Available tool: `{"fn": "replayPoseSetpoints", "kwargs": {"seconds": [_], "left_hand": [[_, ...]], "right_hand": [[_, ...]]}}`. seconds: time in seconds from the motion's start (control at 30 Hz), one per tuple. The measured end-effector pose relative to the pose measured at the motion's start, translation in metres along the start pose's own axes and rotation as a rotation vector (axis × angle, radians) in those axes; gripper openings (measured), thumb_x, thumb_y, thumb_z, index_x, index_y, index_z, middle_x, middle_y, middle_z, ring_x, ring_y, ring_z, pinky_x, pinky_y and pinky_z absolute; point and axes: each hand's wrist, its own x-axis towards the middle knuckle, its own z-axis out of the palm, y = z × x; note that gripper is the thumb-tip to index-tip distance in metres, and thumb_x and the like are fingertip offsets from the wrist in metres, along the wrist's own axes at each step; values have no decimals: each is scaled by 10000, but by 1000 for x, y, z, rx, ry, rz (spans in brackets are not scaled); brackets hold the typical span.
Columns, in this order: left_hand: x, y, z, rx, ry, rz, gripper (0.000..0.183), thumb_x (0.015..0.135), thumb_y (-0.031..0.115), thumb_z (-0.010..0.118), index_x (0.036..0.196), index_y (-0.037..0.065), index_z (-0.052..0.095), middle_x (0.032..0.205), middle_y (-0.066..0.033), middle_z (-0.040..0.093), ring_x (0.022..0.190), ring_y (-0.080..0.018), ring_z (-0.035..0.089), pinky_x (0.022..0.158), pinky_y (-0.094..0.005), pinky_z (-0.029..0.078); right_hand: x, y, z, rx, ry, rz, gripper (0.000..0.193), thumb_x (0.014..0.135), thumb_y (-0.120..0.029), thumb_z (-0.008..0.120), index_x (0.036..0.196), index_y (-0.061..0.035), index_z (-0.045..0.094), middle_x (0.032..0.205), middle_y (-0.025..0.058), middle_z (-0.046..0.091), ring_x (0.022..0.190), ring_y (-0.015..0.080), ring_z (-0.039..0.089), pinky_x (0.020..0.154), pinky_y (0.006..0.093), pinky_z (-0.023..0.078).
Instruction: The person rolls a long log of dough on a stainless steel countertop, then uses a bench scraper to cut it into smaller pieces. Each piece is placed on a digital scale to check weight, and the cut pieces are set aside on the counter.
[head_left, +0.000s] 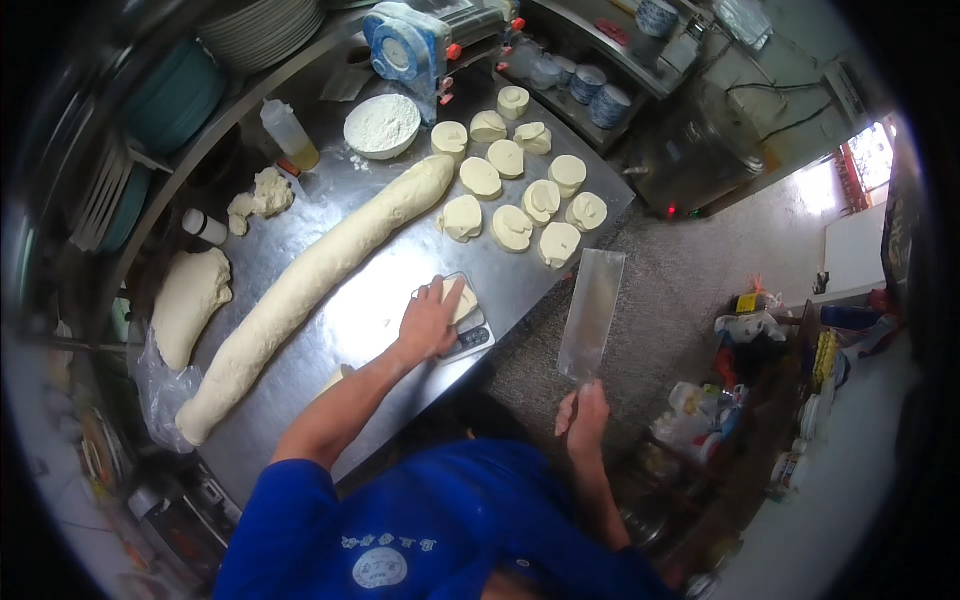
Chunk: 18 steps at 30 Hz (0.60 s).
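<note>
My left hand (430, 322) has its fingers on a cut piece of dough (461, 301), which rests on a small kitchen scale (470, 342) near the table's front edge. My right hand (586, 415) is wrapped round the handle of a cleaver (593, 315), its broad blade pointing away from me beyond the table edge. A long dough roll (310, 285) runs diagonally across the steel table, left of the scale. Several cut dough pieces (511, 228) stand in loose rows at the far right. Under my left forearm, another bit of dough (338, 378) is partly hidden.
A bowl of flour (383, 127) stands at the back beside a blue-and-white machine (402, 45). A squeeze bottle (289, 135), dough scraps (262, 195) and a large dough lump (190, 305) are on the left. Plates (262, 35) fill a shelf behind. A large pot (700, 145) stands right.
</note>
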Motion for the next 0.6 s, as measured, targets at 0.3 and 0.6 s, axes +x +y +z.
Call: {"fn": "replayPoseSetpoints", "kwargs": {"seconds": [0.3, 0.6], "left_hand": [[93, 24, -16, -339, 134, 229, 781, 801, 208, 715, 1537, 56, 503, 1396, -259, 587, 1259, -447, 592, 1088, -488, 510], [138, -17, 24, -403, 117, -296, 376, 867, 112, 667, 1229, 10, 665, 1353, -245, 620, 1134, -435, 646, 978, -506, 544]], "right_hand": [[16, 4, -29, 42, 81, 119, 293, 1175, -320, 384, 1062, -64, 472, 692, 35, 514, 481, 107, 480, 427, 283, 447], [31, 2, -53, 12, 113, 89, 305, 1175, -321, 383, 1064, -53, 480, 704, 38, 526, 493, 111, 491, 447, 287, 454]]}}
